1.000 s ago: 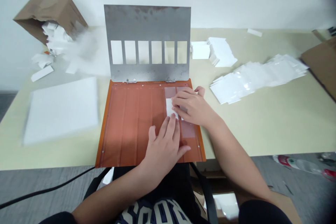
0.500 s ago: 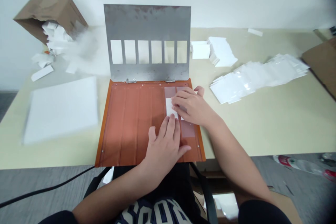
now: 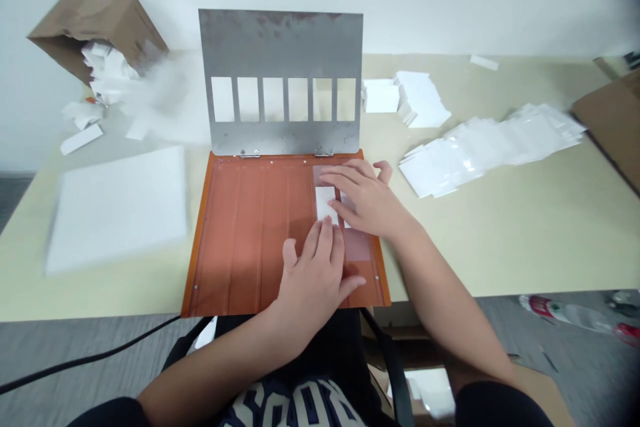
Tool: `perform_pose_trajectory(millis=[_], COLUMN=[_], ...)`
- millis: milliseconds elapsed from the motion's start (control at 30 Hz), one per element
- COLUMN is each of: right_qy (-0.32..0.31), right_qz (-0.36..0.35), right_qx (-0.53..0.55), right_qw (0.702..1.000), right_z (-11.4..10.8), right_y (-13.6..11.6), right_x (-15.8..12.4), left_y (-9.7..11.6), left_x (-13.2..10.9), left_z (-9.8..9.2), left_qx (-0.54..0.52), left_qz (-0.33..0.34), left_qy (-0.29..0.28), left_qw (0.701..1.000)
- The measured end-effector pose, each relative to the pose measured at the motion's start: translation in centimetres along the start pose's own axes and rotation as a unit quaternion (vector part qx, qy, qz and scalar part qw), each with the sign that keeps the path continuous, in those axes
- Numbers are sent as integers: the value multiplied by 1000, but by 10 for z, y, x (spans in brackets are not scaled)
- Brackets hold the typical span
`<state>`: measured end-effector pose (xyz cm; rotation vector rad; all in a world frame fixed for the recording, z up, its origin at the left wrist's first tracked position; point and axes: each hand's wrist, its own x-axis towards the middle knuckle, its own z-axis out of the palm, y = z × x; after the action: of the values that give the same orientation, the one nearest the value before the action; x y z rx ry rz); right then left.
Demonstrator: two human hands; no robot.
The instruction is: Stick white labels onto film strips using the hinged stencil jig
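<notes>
Pale wall and cream table (image 3: 505, 247) frame an orange board (image 3: 240, 240), hinged along its far edge to an upright steel plate (image 3: 280, 47) cut with six rectangular windows. A white strip (image 3: 325, 205) lies toward the board's right side, over a translucent film (image 3: 356, 247), between the hands. The left hand (image 3: 313, 287) rests flat with its fingers spread, their tips at the strip's near end. The right hand (image 3: 367, 203) is spread and slightly arched, its fingers reaching over the strip's far end; no pinch shows.

A sideways drag of either hand could skew the light strip or crease the film. A knock could swing the hinged plate down onto the fingers. The board's near edge sits close to the table's front edge, so a hard pull could tip it. Sideways room is limited by the white stack (image 3: 117, 210) on the left and the wrapped white sheets (image 3: 487, 150) on the right.
</notes>
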<state>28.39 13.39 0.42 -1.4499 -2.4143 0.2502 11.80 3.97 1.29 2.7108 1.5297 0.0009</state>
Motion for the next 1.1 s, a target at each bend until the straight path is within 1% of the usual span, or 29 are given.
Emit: perform_pose_trajectory(millis=[133,233,333,433,533,600,667,733,833,933,1100], right_qy=[-15,-11,17,61,108,125,122,111,73,37,16], right_qz=[3,12,12,1,-14,-16,-24,-46,-70,-80,-87], right_qx=[4,20,48,76,107,138,154,147,125,106,73], right_qw=[1000,1000,999,995,988,982,980,982,987,990,993], right_z=[3,3,4,8,11,12,12,10,7,3,0], right_y=[2,2,0,0,2,3,4,5,6,5,3], right_x=[-1,-1,0,2,4,5,4,2,-1,-2,-3], left_y=[1,1,2,2,1,1,2,2,3,2,1], left_x=[0,0,0,0,1,1,1,1,1,1,1], left_z=[-1,0,1,1,0,-1,0,1,2,1,0], left_qx=[-4,-3,-6,-10,-12,-12,-13,-13,-15,-15,-16], left_qz=[-1,0,-2,-7,-6,-5,-5,-6,-10,-9,-6], left_qy=[-1,-2,1,4,4,4,7,10,11,10,10], left_qw=[1000,1000,1000,1000,1000,1000,1000,1000,1000,1000,1000])
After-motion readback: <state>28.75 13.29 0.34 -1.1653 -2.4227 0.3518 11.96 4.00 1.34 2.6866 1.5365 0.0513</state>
